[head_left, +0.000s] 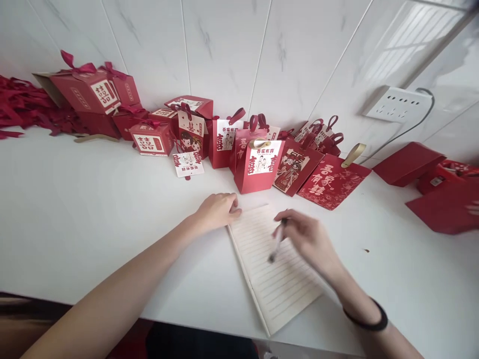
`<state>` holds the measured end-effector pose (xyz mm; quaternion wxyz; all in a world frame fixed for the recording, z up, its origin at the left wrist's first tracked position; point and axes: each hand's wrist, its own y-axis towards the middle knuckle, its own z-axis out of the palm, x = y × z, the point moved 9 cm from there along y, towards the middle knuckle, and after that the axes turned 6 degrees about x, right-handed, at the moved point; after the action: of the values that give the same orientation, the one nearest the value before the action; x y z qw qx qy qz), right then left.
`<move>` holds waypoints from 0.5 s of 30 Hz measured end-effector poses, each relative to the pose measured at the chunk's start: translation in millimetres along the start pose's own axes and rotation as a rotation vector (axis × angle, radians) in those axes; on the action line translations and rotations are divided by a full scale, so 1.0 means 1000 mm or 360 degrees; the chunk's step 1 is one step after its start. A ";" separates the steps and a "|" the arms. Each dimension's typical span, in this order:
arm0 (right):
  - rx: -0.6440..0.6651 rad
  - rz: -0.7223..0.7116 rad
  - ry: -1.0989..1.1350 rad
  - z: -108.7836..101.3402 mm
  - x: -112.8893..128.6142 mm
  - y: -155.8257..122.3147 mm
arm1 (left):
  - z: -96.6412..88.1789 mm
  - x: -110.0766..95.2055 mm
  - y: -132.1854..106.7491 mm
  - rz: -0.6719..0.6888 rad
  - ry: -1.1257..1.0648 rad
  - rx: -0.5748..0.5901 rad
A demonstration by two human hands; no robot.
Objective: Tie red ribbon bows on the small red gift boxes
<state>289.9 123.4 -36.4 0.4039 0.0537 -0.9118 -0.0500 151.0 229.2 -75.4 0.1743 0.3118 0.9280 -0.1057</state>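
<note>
A lined notebook [275, 279] lies open on the white table [75, 214], tilted to the left. My left hand [219, 209] rests at the notebook's top left corner, fingers curled together with nothing visible in them. My right hand [309, 239] hovers over the page and grips a pen [277, 242], whose tip points down at the lines. A black band [368, 321] circles my right wrist.
Red paper gift boxes [258, 162] and flat red bags [331, 182] stand in a row along the tiled wall. More red boxes [93, 92] and ribbons [22, 107] pile at the far left. A white power strip [398, 103] hangs on the wall at right.
</note>
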 end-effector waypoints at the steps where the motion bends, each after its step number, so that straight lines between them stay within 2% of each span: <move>1: 0.0084 -0.0081 -0.0112 0.018 0.017 -0.009 | 0.000 0.000 0.000 0.0005 0.0001 -0.0008; 3: 0.0036 -0.0249 -0.0659 0.048 0.050 -0.027 | 0.000 0.001 0.000 -0.0005 -0.0023 -0.0018; 5: 0.0039 -0.0310 -0.1137 0.080 0.070 -0.037 | -0.002 0.004 -0.001 -0.0041 -0.0112 -0.0034; 8: 0.0152 -0.0206 -0.1505 0.105 0.074 -0.035 | -0.007 0.005 -0.001 -0.0035 -0.0406 -0.0095; 10: 0.0259 -0.0070 -0.1531 0.101 0.066 -0.028 | -0.015 0.006 0.001 0.0010 -0.0674 -0.0209; 12: 0.0284 0.0056 -0.1386 0.081 0.056 -0.019 | -0.022 0.009 0.002 0.0052 -0.0986 -0.0338; 13: 0.0221 0.0125 -0.1259 0.065 0.052 -0.015 | -0.024 0.009 0.003 0.0078 -0.1150 -0.0378; 15: -0.0034 0.0097 -0.0865 0.027 0.051 -0.009 | -0.025 0.005 0.003 0.0163 -0.1424 -0.0392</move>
<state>235.9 108.5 -18.4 0.1462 0.0065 -0.9874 -0.0599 142.5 242.1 -55.0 0.5980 0.2581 0.7507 -0.1101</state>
